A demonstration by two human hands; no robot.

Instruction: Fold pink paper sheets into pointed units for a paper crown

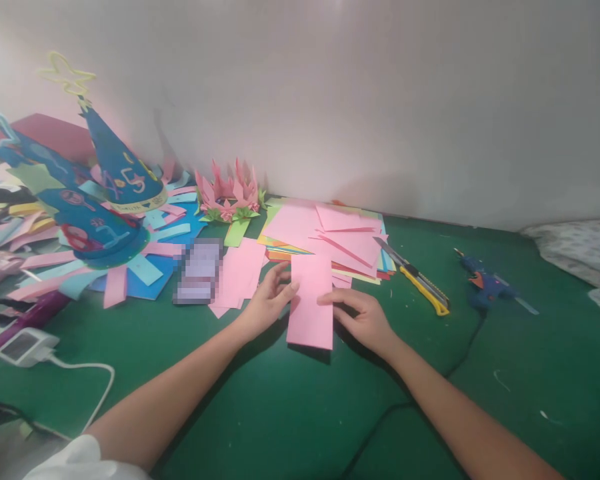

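Note:
Between my two hands I hold a pink paper rectangle (310, 307), upright and slightly above the green table. My left hand (270, 297) pinches its left edge with thumb and fingers. At the right edge, my right hand (363, 317) grips the same paper, fingertips on its front. Just left of my left hand lie loose pink paper pieces (240, 273). Behind the held paper spreads a stack of coloured paper sheets (300, 227), pink ones on top. A yellow box cutter (423, 287) rests to the right of the stack.
A glue gun (490, 283) with a black cord lies on the green table (480, 407) at right. A phone (199, 270) is left of the pink pieces. Further back stand a pink paper crown (230, 193) and blue cone hats (117, 163). A white cable (107, 380) runs at left.

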